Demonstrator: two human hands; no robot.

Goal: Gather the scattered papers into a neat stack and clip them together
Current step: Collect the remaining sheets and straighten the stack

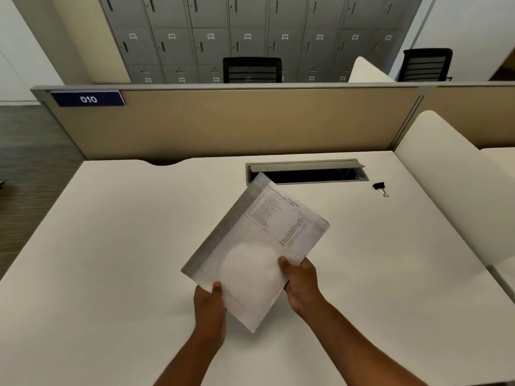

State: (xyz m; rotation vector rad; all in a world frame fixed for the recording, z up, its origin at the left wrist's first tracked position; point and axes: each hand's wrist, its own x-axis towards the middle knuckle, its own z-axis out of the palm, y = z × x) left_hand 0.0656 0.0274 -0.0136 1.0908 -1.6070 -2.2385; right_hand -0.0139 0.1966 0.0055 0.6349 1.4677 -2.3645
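I hold the papers (pixel 259 246) as one stack above the desk (pixel 111 232), tilted diagonally. My left hand (pixel 209 305) pinches the near edge, thumb on top; my right hand (pixel 299 282) pinches the right edge. The binder clip (pixel 379 188) lies on the desk far right, well apart, beside the cable slot (pixel 306 172).

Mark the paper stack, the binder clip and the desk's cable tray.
paper stack (pixel 259 246), head view, middle of top sheet.
binder clip (pixel 379 186), head view, black body.
cable tray (pixel 306 164), head view, raised metal lid.
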